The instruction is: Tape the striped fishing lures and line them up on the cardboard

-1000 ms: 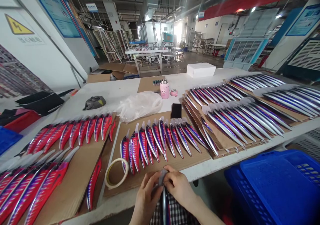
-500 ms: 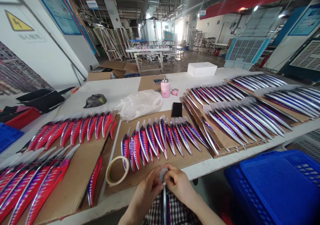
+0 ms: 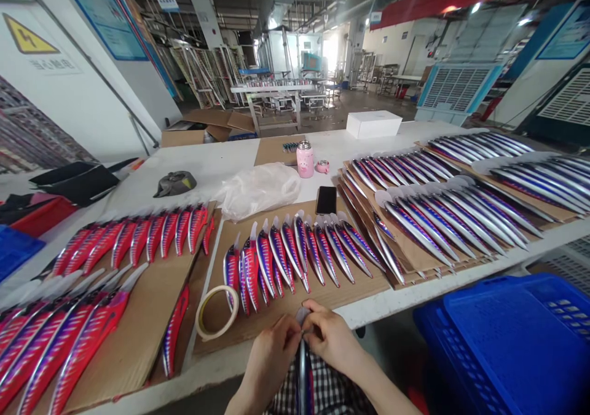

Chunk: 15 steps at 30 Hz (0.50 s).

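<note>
Between my hands is a fishing lure (image 3: 303,372), long and silvery with a dark blue edge, its clear plastic lip pointing up toward the table. My left hand (image 3: 275,347) pinches it near the base of the lip. From the other side, my right hand (image 3: 328,334) grips the same spot, thumb and fingers closed together. The lure's body hangs down over a checkered cloth (image 3: 332,384) on my lap. Just ahead on a cardboard sheet (image 3: 258,323) lie several blue, pink and silver lures (image 3: 292,252). A roll of tape (image 3: 199,323) lies left of them.
Red lures (image 3: 85,341) lie on cardboard at left, and silver-purple lures (image 3: 428,227) at right. Farther back are a plastic bag (image 3: 258,190), a phone (image 3: 326,200), a pink bottle (image 3: 305,160) and a white box (image 3: 373,125). Blue crates (image 3: 516,341) stand low at right.
My left hand's fingers have drawn in tighter against the lure at the base of its lip. The right hand stays at nearly the same place.
</note>
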{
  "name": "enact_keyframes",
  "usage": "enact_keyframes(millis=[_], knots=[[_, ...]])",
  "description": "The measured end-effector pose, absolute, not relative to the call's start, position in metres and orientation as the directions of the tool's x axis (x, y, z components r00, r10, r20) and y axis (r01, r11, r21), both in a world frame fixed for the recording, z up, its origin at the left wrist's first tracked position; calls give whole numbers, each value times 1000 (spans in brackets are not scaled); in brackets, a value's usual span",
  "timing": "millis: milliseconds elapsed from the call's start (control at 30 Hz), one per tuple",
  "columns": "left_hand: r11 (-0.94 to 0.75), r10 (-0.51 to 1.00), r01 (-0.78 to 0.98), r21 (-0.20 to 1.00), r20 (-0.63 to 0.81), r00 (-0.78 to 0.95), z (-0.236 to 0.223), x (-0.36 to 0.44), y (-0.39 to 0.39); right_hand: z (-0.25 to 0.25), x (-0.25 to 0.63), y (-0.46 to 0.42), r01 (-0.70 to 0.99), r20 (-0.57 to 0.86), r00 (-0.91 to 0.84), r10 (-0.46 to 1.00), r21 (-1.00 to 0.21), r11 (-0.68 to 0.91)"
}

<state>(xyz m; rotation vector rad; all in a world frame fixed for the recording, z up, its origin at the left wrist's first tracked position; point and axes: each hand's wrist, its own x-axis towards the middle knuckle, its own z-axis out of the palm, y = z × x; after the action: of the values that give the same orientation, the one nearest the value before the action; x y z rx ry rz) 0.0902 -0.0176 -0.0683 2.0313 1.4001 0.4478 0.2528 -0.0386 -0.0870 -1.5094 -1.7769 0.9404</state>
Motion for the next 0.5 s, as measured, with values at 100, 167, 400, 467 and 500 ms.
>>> enact_keyframes(millis=[100, 167, 400, 467, 500], knots=[[-268, 917, 692, 670, -44, 397, -69, 88, -17, -91, 248, -40, 564, 11, -107, 994, -823, 70], [-289, 910, 669, 685, -19, 413, -71, 86, -18, -93, 245, -41, 565, 24, -80, 997, -822, 65], [-284, 954, 627, 725, 150, 259, -94, 85, -24, -95, 247, -46, 538, 69, -91, 993, -836, 108], [-293, 951, 622, 726, 155, 267, -97, 85, -25, -95, 248, -46, 532, 73, -93, 993, -839, 111], [-304, 946, 617, 726, 153, 287, -97, 84, -26, -94, 248, -46, 529, 74, -92, 993, -841, 112]])
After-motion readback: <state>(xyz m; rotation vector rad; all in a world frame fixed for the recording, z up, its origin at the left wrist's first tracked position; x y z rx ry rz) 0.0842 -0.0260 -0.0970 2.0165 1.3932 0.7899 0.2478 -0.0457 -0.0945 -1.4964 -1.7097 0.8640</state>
